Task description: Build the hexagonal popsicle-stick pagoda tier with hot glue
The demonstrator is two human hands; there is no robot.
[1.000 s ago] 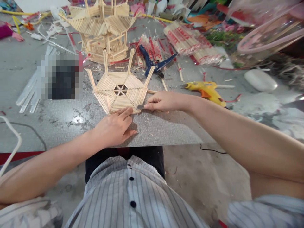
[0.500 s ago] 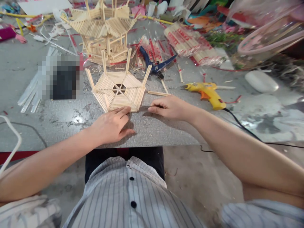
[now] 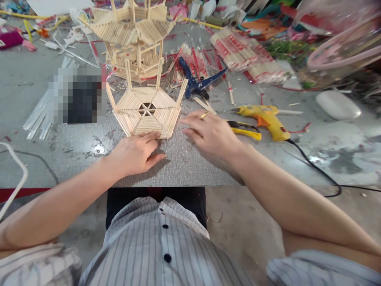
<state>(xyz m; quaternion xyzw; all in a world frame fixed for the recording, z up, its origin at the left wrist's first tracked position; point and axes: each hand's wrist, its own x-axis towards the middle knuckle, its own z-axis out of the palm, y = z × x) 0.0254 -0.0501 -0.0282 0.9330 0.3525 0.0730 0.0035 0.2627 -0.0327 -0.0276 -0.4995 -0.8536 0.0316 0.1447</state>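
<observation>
A hexagonal panel of wooden sticks [image 3: 162, 104] lies before me, with a spoked opening at its middle and stick posts rising from its corners. My left hand [image 3: 135, 153] rests on its front edge, fingers stretched out and thumb apart. Just right of the panel, my right hand [image 3: 211, 135] is palm down with fingers spread, a ring on one finger. Nothing shows in its grasp. Beside its wrist lies a yellow and black utility knife [image 3: 245, 130]. Loose sticks [image 3: 205, 105] lie beyond the right fingers.
Behind the panel stands a stick-built pavilion [image 3: 131, 35]. Blue cutters [image 3: 199, 83], packaged chopsticks [image 3: 238, 51] and a corded yellow glue gun [image 3: 266, 119] lie to the right, near a white mouse-shaped object [image 3: 337, 105]. Clear glue sticks [image 3: 38, 119] and a blurred dark item [image 3: 81, 99] are left.
My right hand has turned palm down and its fingers have spread. The utility knife now shows on the table beside it. My left hand stays on the panel's edge.
</observation>
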